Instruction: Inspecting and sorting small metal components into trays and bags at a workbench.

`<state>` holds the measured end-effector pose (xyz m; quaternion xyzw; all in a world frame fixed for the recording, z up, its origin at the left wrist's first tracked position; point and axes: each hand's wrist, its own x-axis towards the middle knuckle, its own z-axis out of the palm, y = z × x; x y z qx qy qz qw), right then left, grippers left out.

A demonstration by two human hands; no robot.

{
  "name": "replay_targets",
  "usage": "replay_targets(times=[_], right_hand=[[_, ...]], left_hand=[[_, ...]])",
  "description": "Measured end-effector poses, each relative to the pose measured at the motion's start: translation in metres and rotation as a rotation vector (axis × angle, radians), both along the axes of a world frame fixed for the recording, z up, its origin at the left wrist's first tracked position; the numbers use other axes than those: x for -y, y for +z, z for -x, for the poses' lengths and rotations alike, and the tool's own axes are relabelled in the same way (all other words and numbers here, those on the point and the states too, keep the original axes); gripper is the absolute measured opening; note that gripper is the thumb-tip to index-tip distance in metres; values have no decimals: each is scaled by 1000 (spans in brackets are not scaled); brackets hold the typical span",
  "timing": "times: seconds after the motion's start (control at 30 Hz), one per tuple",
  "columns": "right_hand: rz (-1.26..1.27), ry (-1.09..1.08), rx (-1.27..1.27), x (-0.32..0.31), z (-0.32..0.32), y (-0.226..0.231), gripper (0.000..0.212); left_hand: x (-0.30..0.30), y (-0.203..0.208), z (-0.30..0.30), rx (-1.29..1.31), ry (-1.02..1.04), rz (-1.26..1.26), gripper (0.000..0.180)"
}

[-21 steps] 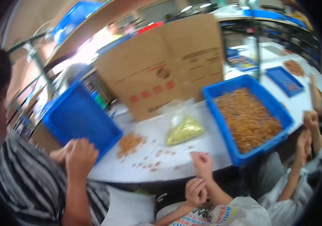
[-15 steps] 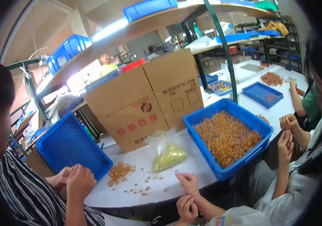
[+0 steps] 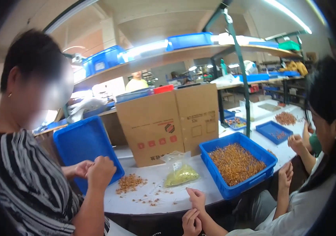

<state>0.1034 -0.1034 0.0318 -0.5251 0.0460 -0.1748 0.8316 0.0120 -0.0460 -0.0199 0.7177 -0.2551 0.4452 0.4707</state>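
Note:
Low at the table's front edge, my right hand (image 3: 197, 199) has thumb and forefinger drawn together, pointing left. Whatever it may pinch is too small to make out. Just below, my left hand (image 3: 191, 222) is curled closed beside my right wrist; its contents are hidden. Ahead of my hands lie loose small brown parts with thin leads (image 3: 152, 201), near a bigger heap of orange-brown parts (image 3: 131, 183). A clear plastic bag (image 3: 181, 175) of yellow-green material stands behind them. To the right, a deep blue bin (image 3: 236, 192) holds many similar golden-brown parts.
Behind the bag stands a cardboard box (image 3: 152, 137). A blue tray (image 3: 83, 141) leans at left, beside a co-worker in a striped top (image 3: 34, 185). Another co-worker (image 3: 293, 208) works at right, near a shallow blue tray (image 3: 274, 131). A shelf (image 3: 144, 63) spans above.
My view has tilted and levelled, so the table sits lower and more of the left co-worker shows. My hands stay near the table's edge, in nearly the same pose.

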Motion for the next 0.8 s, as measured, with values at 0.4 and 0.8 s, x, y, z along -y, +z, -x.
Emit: replay_targets(times=[0.4, 0.8], right_hand=[[124, -44, 10, -11, 3, 7, 25], [201, -48, -7, -2, 17, 0, 20]], left_hand=[[-9, 8, 12, 4, -7, 184, 35], [-21, 13, 24, -92, -56, -13, 37]])
